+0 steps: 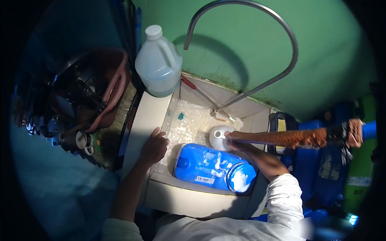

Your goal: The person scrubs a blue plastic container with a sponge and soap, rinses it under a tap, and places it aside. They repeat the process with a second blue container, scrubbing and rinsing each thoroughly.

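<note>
My left hand (154, 147) rests on the left rim of a tiled sink (193, 201), its fingers spread and holding nothing. With its fingers at the handle, my right hand (234, 144) grips a whitish plastic jug (218, 144) that stands uncapped in the sink. The brown pole-like object in front partly hides this hand. A blue plastic container (200, 162) lies on its side along the near part of the sink, its wide round lid to the right. Water seems to cover the basin floor, where a small teal scrap (181, 116) shows.
A capped translucent jug (159, 69), partly filled, stands on the left ledge. A curved metal spout (294, 51) arches over the sink. A rough brown pole-like object (289, 137) crosses the right side. Left are a reddish basin (116, 90) and a mug (82, 140); right, several blue containers (307, 156).
</note>
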Demonstrator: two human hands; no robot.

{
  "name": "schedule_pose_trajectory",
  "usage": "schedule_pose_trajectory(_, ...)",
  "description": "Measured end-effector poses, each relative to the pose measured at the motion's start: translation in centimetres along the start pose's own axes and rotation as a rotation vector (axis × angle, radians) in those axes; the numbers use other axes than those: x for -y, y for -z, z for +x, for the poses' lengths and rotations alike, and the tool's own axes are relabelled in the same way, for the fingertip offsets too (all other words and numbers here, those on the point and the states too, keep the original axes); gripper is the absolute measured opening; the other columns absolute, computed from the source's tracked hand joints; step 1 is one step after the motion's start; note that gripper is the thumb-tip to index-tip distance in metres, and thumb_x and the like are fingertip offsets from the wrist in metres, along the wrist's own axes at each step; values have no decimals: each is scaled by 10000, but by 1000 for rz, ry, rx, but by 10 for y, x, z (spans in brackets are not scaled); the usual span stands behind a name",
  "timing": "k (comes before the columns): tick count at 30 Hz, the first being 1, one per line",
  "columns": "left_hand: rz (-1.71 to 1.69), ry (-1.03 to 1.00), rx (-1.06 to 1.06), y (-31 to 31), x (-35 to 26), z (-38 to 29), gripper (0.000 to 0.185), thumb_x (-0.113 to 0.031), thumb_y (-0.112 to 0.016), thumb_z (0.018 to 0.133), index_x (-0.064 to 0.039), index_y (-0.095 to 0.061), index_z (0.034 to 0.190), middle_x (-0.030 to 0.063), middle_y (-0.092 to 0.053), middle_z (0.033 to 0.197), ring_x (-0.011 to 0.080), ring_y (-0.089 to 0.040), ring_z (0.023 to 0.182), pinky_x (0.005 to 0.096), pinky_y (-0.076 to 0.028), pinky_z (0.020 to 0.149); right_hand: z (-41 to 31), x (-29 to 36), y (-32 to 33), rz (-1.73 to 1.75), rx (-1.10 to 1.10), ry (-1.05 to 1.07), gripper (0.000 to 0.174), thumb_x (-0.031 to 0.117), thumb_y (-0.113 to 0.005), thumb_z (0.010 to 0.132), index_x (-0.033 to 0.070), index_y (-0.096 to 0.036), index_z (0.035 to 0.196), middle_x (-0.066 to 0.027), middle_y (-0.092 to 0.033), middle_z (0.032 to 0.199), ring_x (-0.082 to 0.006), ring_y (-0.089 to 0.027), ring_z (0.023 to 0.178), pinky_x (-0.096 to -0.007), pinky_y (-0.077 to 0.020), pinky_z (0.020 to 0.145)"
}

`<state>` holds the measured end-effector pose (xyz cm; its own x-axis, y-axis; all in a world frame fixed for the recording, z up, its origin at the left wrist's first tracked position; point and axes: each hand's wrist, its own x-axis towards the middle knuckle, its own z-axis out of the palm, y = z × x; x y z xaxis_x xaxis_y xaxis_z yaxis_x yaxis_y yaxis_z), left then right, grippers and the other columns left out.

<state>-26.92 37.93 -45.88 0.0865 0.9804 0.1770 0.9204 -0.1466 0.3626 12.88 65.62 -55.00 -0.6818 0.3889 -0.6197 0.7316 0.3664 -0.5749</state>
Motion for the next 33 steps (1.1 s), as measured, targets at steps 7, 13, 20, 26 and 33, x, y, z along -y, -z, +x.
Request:
schedule_pose_trajectory(7, -45, 18, -16, 2, 0, 0, 250, -69, -669, 679, -23, -672, 925, 154, -672, 1031, 314, -573, 1226, 547, -352, 1173, -7, 55, 17, 250, -28, 40, 295, 252, -664, 895, 61, -626, 1116, -160, -664, 785, -267, -675, 767, -423, -524, 703)
schedule_pose_trajectory(13, 52, 0, -32, -6, 2, 0, 223, -126, -676, 718, -30, -646, 917, 147, -660, 1024, 287, -543, 1258, 516, -321, 1198, 5, 61, 15, 107, -74, 135, 317, 266, -680, 883, 98, -666, 1152, -116, -691, 834, -251, -683, 790, -407, -529, 706)
schedule_pose_trajectory(20, 21, 38, -91, -3, -1, 0, 233, -94, -703, 693, -31, -654, 912, 161, -654, 1035, 315, -533, 1262, 522, -326, 1197, 4, 28, -7, -42, -32, 127, 375, 368, -601, 922, 77, -667, 1149, -168, -706, 1014, -317, -683, 924, -448, -527, 813)
schedule_pose_trajectory(26, 16, 38, 22, -5, 1, 2, 267, -63, -734, 672, -40, -662, 928, 161, -658, 1073, 326, -538, 1257, 513, -336, 1189, 23, 5, -27, -417, -33, -2, 331, 322, -549, 960, 75, -662, 1148, -168, -702, 1030, -355, -689, 935, -446, -541, 828)
schedule_pose_trajectory(33, -18, 52, -35, 3, -4, 6, 285, -54, -762, 657, -45, -662, 923, 154, -662, 1068, 331, -559, 1223, 517, -352, 1177, 6, 31, -27, -485, -119, -5, 352, 311, -494, 993, 65, -649, 1191, -202, -660, 1176, -385, -630, 1110, -442, -501, 948)
